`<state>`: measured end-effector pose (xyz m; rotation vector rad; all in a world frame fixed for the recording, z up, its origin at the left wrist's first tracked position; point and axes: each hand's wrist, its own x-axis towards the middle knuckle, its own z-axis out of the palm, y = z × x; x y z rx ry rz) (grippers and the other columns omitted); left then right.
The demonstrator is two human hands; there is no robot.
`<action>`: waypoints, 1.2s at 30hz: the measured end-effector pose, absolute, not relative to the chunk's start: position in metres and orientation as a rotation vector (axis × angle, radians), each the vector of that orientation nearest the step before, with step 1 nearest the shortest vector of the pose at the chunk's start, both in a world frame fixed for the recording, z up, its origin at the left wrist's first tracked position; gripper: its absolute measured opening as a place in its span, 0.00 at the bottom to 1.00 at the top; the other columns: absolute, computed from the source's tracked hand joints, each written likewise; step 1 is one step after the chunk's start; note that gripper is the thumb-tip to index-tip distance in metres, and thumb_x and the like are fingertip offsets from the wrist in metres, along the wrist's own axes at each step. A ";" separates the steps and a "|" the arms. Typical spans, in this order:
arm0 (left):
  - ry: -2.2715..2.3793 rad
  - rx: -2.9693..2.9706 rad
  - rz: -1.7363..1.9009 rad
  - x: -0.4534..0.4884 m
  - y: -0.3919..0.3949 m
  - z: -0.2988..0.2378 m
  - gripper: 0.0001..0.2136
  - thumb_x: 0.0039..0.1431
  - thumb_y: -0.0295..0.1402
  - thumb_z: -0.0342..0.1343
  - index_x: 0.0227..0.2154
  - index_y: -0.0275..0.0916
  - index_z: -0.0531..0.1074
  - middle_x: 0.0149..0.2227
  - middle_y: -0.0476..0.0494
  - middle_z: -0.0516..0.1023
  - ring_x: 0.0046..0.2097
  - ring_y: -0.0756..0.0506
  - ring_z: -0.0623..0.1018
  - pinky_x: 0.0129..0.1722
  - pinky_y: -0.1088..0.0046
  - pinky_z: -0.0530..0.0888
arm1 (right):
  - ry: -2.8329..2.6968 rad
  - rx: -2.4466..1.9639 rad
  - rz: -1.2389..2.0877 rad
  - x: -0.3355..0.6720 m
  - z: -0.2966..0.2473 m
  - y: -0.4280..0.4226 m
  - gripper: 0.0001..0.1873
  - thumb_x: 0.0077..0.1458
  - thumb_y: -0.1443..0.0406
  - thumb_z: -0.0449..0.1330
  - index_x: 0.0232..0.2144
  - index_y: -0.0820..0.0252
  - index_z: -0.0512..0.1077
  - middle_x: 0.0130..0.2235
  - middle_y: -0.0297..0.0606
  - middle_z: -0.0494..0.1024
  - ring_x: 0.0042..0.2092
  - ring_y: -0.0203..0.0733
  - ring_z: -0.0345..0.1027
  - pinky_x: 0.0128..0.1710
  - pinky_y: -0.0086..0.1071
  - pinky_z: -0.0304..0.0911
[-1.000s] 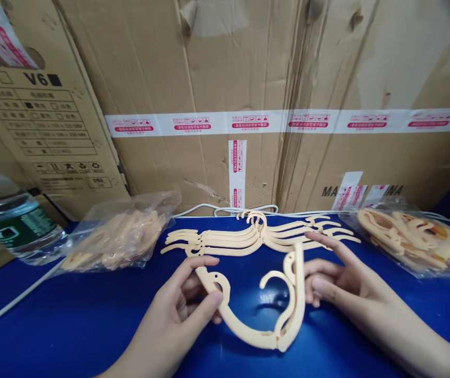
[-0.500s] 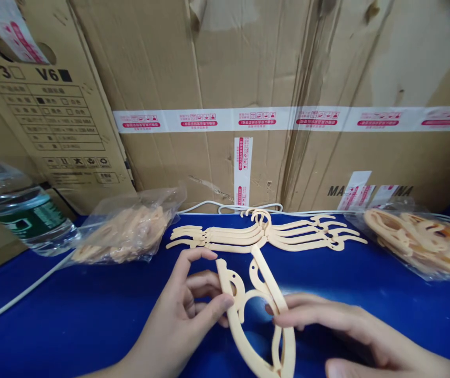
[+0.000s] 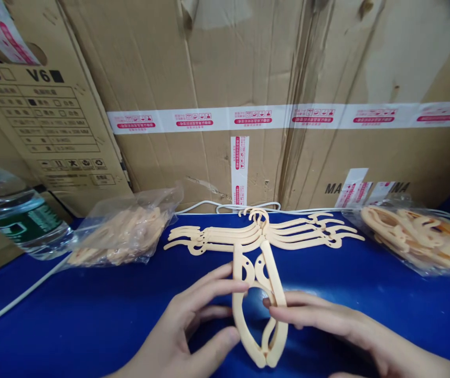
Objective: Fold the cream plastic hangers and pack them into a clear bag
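Blue tabletop (image 3: 103,310): beige folding hanger (image 3: 249,342) front-center, arms folded in. Left hand (image 3: 181,323) half-open, fingertips just touching its left arm. Right hand (image 3: 339,321) mostly extended, fingers pinching its right arm. Row of spread hangers (image 3: 228,247) just beyond, between left hanger bag (image 3: 125,233) and right hanger bag (image 3: 425,236). Water bottle (image 3: 24,220) far left, cardboard boxes (image 3: 193,79) behind.

Single hanger (image 3: 276,278) before hanger row (image 3: 225,247), carton (image 3: 209,68) behind.
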<state>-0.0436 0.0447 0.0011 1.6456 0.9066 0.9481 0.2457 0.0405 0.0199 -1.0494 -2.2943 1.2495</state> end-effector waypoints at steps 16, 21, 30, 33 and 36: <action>0.728 1.474 0.772 -0.047 0.047 0.006 0.20 0.63 0.33 0.56 0.57 0.52 0.66 0.60 0.43 0.67 0.53 0.41 0.75 0.53 0.63 0.73 | -2.219 -1.083 1.253 0.246 0.013 0.041 0.31 0.57 0.62 0.61 0.61 0.38 0.59 0.65 0.31 0.58 0.65 0.50 0.47 0.62 0.46 0.47; 0.645 1.421 0.732 -0.046 0.047 0.004 0.21 0.63 0.32 0.56 0.58 0.49 0.62 0.58 0.43 0.70 0.59 0.41 0.69 0.60 0.61 0.64 | -2.269 -1.079 1.305 0.246 0.019 0.042 0.29 0.57 0.61 0.61 0.60 0.39 0.61 0.65 0.31 0.59 0.65 0.50 0.48 0.62 0.46 0.47; 0.611 1.566 0.757 -0.045 0.044 0.012 0.16 0.63 0.31 0.55 0.53 0.47 0.64 0.68 0.43 0.48 0.65 0.37 0.58 0.64 0.55 0.54 | -2.259 -1.051 1.184 0.252 0.019 0.039 0.29 0.53 0.59 0.64 0.57 0.40 0.65 0.61 0.33 0.65 0.62 0.53 0.56 0.59 0.44 0.57; 0.672 1.547 0.825 -0.041 0.046 0.006 0.12 0.63 0.35 0.54 0.49 0.47 0.67 0.66 0.45 0.49 0.63 0.37 0.63 0.63 0.55 0.57 | -2.329 -1.102 1.178 0.251 0.015 0.038 0.30 0.55 0.59 0.62 0.59 0.38 0.62 0.63 0.31 0.62 0.64 0.52 0.53 0.60 0.45 0.54; 0.804 1.541 0.816 -0.039 0.048 0.003 0.10 0.66 0.37 0.49 0.47 0.49 0.70 0.60 0.44 0.57 0.60 0.40 0.68 0.62 0.56 0.57 | -2.293 -1.121 1.101 0.248 0.003 0.034 0.30 0.54 0.57 0.62 0.59 0.38 0.62 0.63 0.31 0.62 0.64 0.52 0.52 0.60 0.46 0.54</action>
